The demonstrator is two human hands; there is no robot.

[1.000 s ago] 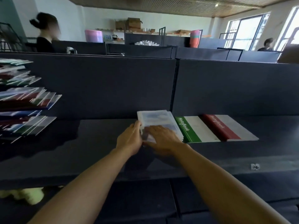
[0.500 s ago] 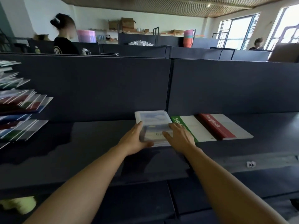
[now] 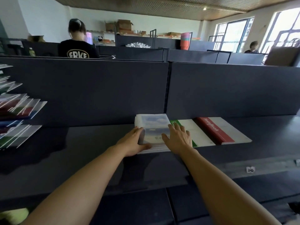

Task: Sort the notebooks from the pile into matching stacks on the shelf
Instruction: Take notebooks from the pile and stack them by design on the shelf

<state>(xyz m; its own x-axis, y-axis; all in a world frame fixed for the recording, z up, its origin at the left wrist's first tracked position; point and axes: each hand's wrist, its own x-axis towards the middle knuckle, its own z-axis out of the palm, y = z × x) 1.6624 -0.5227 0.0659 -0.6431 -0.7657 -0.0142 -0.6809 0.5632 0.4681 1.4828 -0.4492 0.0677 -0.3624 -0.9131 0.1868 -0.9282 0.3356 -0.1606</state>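
1. pale blue notebook stack (image 3: pixel 153 127) against the back edge of the dark shelf (image 3: pixel 81 151), touching a green notebook (image 3: pixel 191 132).
2. left hand (image 3: pixel 134 142) flat against its left side, fingers straight.
3. right hand (image 3: pixel 177 138) spread, resting across both.
4. red notebook (image 3: pixel 215 129) further right.

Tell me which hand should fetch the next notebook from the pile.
Left, probably: the left hand rests at the sky-cover stack's left edge, on the mixed pile's side; the right hand would cross over.
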